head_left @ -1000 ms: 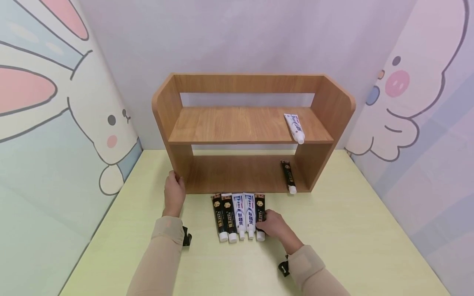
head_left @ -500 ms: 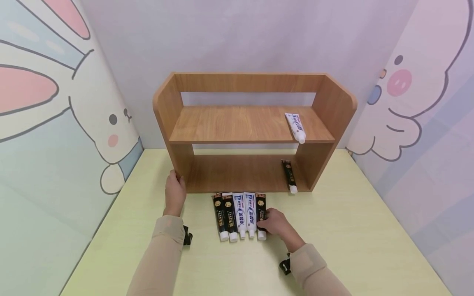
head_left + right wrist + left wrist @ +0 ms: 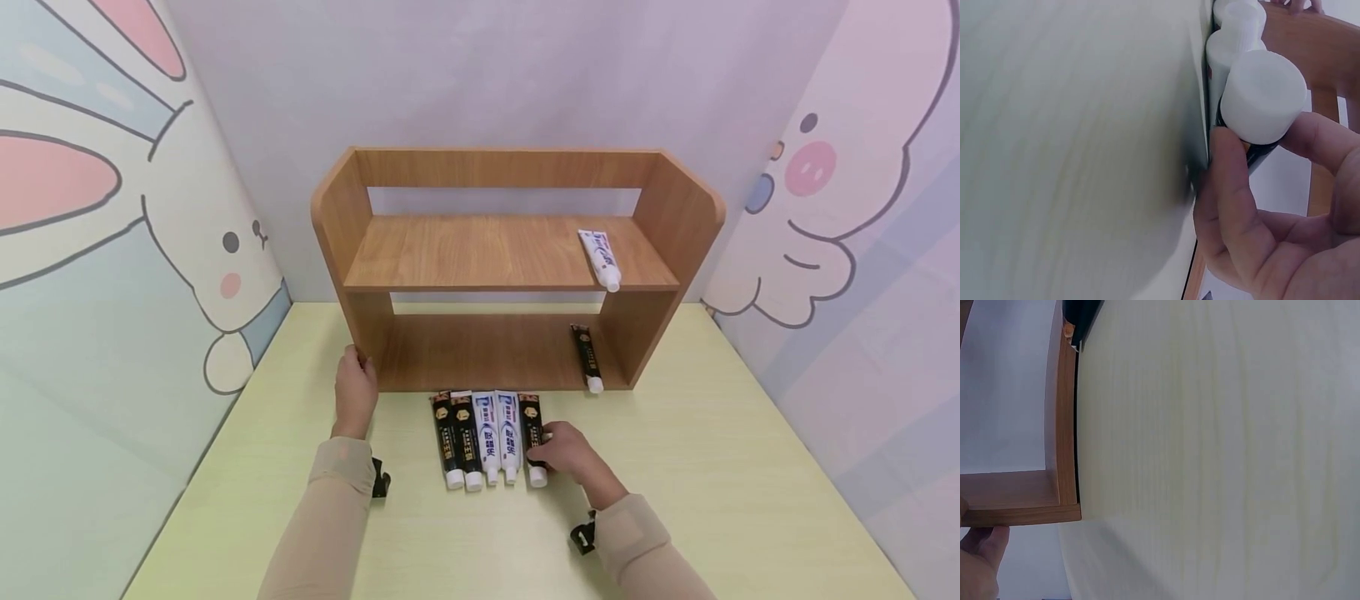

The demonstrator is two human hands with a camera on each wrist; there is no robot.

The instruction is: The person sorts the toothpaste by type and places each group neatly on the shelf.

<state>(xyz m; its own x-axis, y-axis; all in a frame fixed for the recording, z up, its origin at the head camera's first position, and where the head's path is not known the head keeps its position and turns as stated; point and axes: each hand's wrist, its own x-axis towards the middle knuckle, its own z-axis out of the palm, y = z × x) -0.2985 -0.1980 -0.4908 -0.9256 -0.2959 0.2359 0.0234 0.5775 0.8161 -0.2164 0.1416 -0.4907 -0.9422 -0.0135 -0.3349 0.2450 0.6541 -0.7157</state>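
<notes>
My left hand [image 3: 356,388] grips the lower left side panel of a two-tier wooden shelf [image 3: 495,287]; in the left wrist view its fingers [image 3: 994,545] lie on both faces of the board. In front of the shelf a row of toothpaste tubes lies on the table, caps toward me. My right hand [image 3: 572,452] pinches the black toothpaste tube [image 3: 531,417] at the row's right end, near its white cap [image 3: 1264,97]. Beside it are two white tubes [image 3: 498,429], then two black tubes [image 3: 457,433] at the left.
A white toothpaste tube [image 3: 599,258] lies on the upper shelf at the right, its cap over the front edge. Below it, a black tube [image 3: 585,354] rests on the bottom board. Curtain-like walls with cartoon animals surround the pale table [image 3: 712,450].
The right hand and the black tube it pinches have shifted slightly right, opening a small gap from the white tube beside it. The left hand stays on the side panel.
</notes>
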